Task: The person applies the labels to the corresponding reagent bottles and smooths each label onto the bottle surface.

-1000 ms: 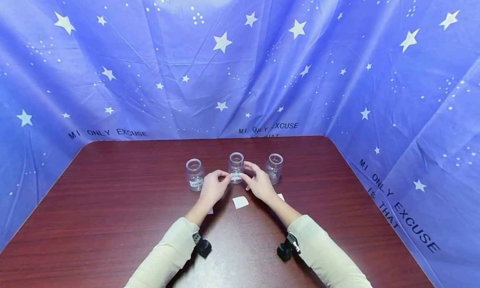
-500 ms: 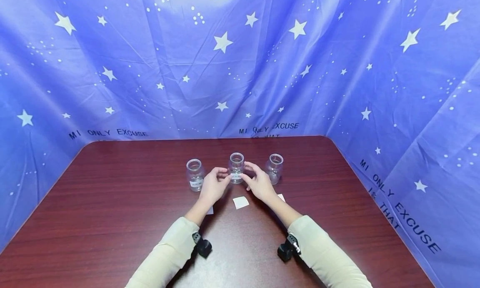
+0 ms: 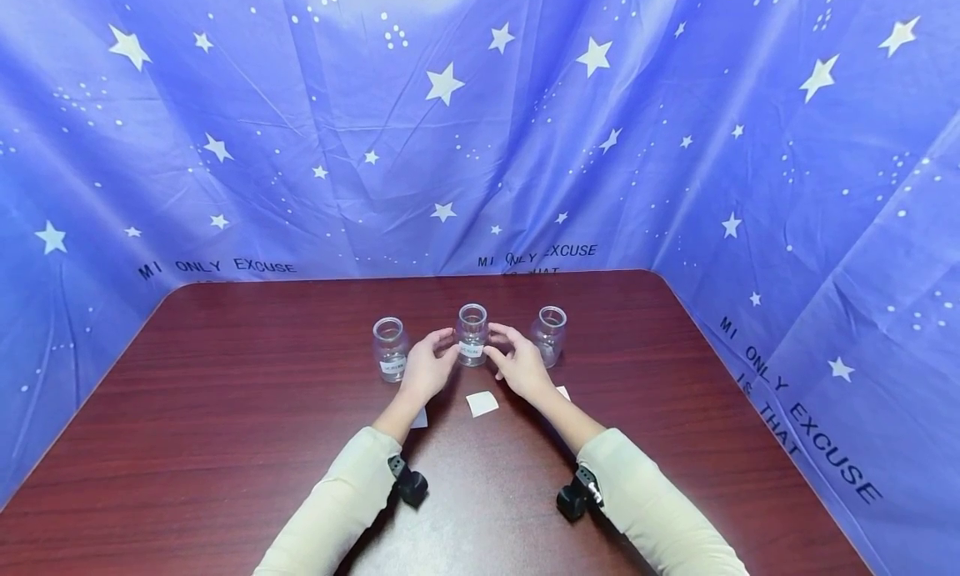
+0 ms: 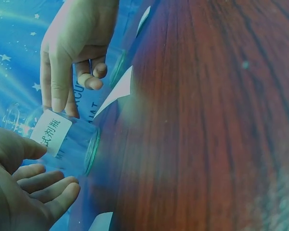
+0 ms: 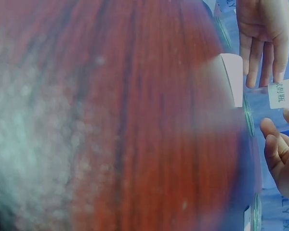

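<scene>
In the head view a glass jar point(image 3: 472, 334) stands upright at the middle, a white label point(image 3: 470, 351) with printed characters on its front. My right hand point(image 3: 519, 363) holds its right side, thumb in front and forefinger farther back; the last fingers curl beneath in the left wrist view. My left hand point(image 3: 427, 368) is at the jar's left, with fingers nearly straight and spread. Its thumb is at the label's edge in the left wrist view, where the jar point(image 4: 74, 149) shows between both hands.
A second labelled jar point(image 3: 392, 351) stands left, a third jar point(image 3: 550, 338) right, its front partly behind my right hand. A white paper square point(image 3: 482, 403) lies before the middle jar. More paper pieces point(image 3: 562, 393) show partly beside the forearms. A starry curtain point(image 3: 480, 142) hangs behind the table point(image 3: 262, 443).
My left fingers and thumb have moved apart from their pinch at the label. The label now sits slightly tilted toward the left. The right hand has hardly moved.
</scene>
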